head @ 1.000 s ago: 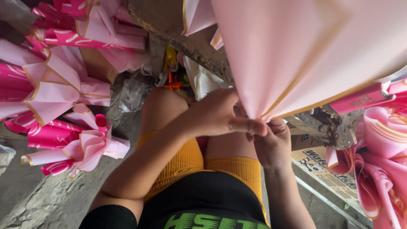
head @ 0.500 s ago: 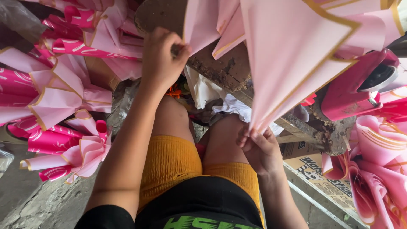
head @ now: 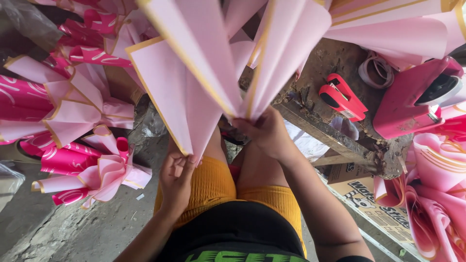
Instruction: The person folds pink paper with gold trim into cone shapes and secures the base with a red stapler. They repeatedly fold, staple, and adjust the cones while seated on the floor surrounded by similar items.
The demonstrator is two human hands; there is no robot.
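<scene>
- While the person sits with knees up in yellow shorts (head: 213, 182), the left hand (head: 177, 177) is closed, its grip pinching the lower corner of one pale pink sheet (head: 167, 92) with a gold edge.
- Right hand (head: 264, 133), grip shut, gathers the folded pink sheets (head: 272, 58) at their narrow end; they fan upward and away from the body, long axis running from hand to the top edge.
- Beyond, on the worn wooden table (head: 335, 133) near its front edge, lies one red stapler (head: 342, 97).
- Finished pink bows (head: 104, 170) lie on the floor at left.
</scene>
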